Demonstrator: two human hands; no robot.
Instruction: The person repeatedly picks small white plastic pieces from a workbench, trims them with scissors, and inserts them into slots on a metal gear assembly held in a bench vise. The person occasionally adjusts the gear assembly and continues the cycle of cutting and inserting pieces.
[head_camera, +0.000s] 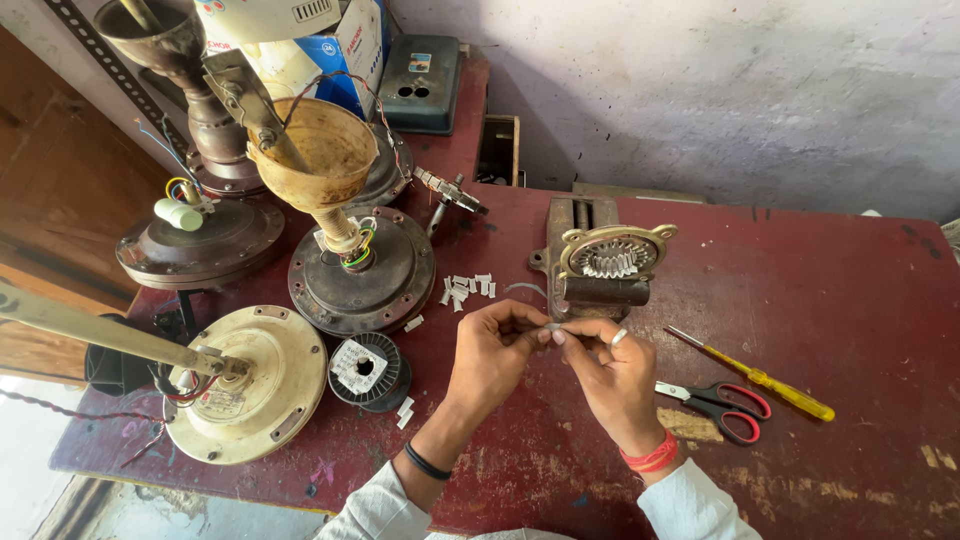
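- Soft daylight, even, moderately bright; no hard shadows.
- Brightest spot bottom-left corner, blown out near the table edge, so light seems to come from the left.
- Faint shadows under the hands and right of the scissors.
- Mild sheen on the cream fan motor; no strong glare.
- Wide-angle bend at edges: table edge and wall line curve.
- Focus sharp centre, slightly soft at the corners.

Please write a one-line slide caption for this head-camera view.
Left hand and right hand pinch a small white paper strip over a worn red workbench, before a vice-clamped brass-coloured toothed stator.
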